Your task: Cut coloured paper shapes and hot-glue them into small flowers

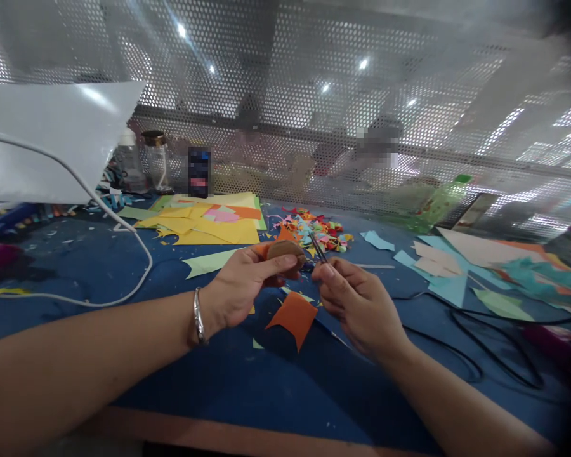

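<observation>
A brown round disc [285, 256], apparently cardboard, is pinched between the thumb and fingers of my left hand [245, 279]. Orange paper [286, 233] shows behind the disc, in the same grip. My right hand [356, 298] is closed around small scissors [318, 247]; their thin dark blades point up and left, just right of the disc, and the handles are hidden in my fingers. Below and between both hands, an orange paper offcut [295, 315] with curved edges rests on the blue table [247, 400]. A thin pen-like tool [333, 331] lies partly under it.
Colourful paper scraps [321, 230] are heaped beyond my hands. Yellow sheets [209, 225] are stacked back left, before a propped phone [199, 172]. A white cable [145, 254] loops at left, black cables [461, 324] at right. Blue paper [447, 282] and a green bottle [438, 206] stand right.
</observation>
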{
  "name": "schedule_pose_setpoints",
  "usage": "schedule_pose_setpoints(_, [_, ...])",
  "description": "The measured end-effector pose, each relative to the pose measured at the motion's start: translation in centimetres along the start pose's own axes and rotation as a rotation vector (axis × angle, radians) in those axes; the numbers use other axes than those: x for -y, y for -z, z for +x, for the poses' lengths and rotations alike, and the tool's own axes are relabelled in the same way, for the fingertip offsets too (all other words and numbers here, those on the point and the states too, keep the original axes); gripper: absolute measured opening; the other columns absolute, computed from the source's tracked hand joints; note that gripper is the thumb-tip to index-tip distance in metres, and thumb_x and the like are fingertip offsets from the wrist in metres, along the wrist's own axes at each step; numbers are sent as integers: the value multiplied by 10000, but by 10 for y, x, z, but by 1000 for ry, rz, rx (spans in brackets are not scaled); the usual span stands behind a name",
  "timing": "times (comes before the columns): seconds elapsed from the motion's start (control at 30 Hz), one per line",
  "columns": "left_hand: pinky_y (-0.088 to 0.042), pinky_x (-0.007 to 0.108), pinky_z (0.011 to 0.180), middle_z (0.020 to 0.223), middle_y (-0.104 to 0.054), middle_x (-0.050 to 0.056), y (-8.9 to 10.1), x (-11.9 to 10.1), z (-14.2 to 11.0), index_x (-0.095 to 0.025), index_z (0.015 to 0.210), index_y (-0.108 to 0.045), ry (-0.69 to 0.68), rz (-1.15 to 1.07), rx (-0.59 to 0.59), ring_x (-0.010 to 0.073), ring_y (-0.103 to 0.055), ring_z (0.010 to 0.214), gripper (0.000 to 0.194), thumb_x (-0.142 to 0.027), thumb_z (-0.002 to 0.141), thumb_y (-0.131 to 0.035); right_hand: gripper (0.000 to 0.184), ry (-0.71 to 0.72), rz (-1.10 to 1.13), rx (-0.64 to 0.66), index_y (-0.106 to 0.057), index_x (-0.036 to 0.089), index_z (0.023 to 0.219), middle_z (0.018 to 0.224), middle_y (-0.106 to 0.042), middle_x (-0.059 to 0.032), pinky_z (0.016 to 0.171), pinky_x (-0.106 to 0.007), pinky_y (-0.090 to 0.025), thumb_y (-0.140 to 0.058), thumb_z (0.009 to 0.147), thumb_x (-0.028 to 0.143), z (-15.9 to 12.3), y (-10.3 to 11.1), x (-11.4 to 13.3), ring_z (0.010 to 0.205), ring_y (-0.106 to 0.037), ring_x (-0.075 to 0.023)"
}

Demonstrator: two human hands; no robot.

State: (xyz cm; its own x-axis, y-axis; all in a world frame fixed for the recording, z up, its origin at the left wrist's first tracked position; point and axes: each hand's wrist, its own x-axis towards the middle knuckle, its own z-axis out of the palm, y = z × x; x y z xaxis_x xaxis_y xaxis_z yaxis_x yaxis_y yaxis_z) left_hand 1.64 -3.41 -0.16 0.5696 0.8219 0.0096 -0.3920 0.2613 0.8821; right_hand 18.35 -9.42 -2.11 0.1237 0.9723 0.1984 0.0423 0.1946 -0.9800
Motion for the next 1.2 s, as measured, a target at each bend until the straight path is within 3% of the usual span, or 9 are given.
schedule_pose_setpoints(0.17, [-385, 236, 664, 780, -704, 19, 6, 0, 2, -145, 868, -766, 5, 112, 37, 106, -603, 709, 206, -259, 709, -832, 479, -46, 2, 88, -556, 194, 742, 520, -238, 108, 396, -224, -132, -686, 788, 653, -2, -1, 1, 452, -139, -65])
schedule_pose_setpoints(0.7, [-424, 232, 675, 701, -652, -2, 5, -2, 0, -128, 777, -720, -70, 217, 184, 90, -547, 649, 192, -263, 701, -833, 481, -67, -14, 107, -539, 186, 680, 491, -245, 109, 375, -204, -111, -688, 797, 628, -5, 2, 6, 422, -138, -46])
schedule_pose_setpoints(1.2, [-456, 252, 717, 729, -685, 22, 8, -5, 2, -119, 779, -735, -13, 225, 163, 102, -587, 680, 163, -199, 674, -832, 483, -78, -41, 138, -503, 200, 650, 493, -249, 102, 380, -219, -98, -689, 804, 619, -5, 7, 6, 419, -138, -47])
